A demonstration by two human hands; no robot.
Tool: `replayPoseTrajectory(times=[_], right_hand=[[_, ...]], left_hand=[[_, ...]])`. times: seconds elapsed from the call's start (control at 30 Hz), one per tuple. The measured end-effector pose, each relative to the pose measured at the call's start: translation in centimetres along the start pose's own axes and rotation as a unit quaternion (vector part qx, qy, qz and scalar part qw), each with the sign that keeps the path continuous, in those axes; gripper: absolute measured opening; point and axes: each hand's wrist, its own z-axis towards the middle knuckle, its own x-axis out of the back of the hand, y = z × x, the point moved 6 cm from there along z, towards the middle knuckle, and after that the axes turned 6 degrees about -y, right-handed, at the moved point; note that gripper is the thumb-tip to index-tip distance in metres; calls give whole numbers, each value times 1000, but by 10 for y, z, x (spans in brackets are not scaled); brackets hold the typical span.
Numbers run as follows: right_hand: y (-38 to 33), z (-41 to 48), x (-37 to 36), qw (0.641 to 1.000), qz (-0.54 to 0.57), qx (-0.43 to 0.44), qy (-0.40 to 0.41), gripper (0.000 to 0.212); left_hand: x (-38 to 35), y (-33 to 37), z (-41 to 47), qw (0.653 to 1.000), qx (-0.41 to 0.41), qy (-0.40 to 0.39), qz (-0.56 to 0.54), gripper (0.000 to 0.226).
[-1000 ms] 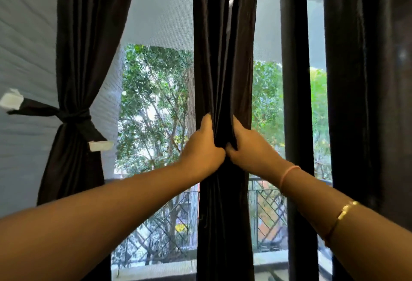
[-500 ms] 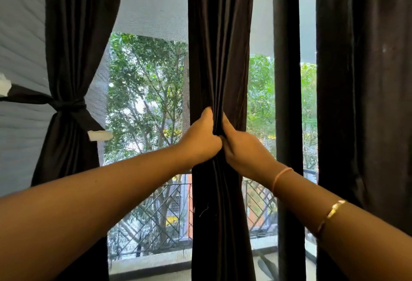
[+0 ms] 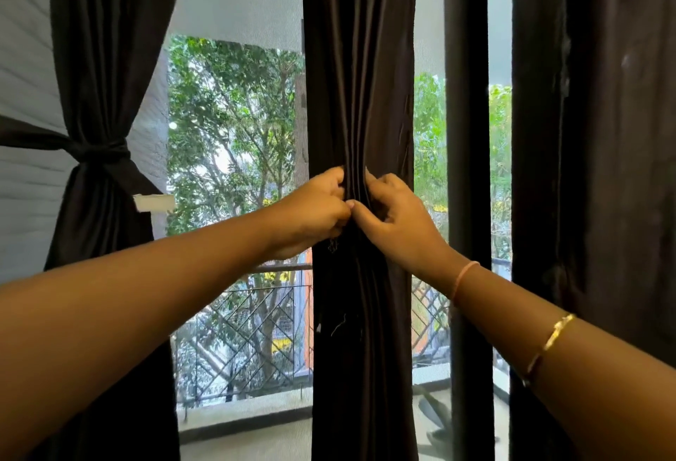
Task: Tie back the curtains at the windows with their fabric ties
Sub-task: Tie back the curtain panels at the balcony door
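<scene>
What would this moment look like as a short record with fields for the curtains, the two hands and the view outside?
left curtain: gathered and held back by its fabric tie
middle curtain: hangs bunched in folds, no tie visible round it
right curtain: hangs straight, untied
left hand: grips the middle curtain's folds from the left
right hand: pinches the same folds from the right
outside: green trees and a metal railing
</scene>
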Motion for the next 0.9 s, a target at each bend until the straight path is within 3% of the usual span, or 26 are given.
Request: replayPoseTrajectory(times=[0.23,0.47,0.77,0.9], right_hand=[[-3,-5,-2,1000,19,1,0,33],[-3,-10,-3,1000,-16,-3,23,22],[-3,-8,-4,1000,-8,30,4,17],[0,-8,-2,999,-18,44,23,15]], left_hand=[[4,-3,-2,999,-1,29,-31,30],[-4,-5,1,989,-52,77,113,37],[-4,2,0,943,-32,139,299,51],[5,4,-4,894,-23,211,394,51]])
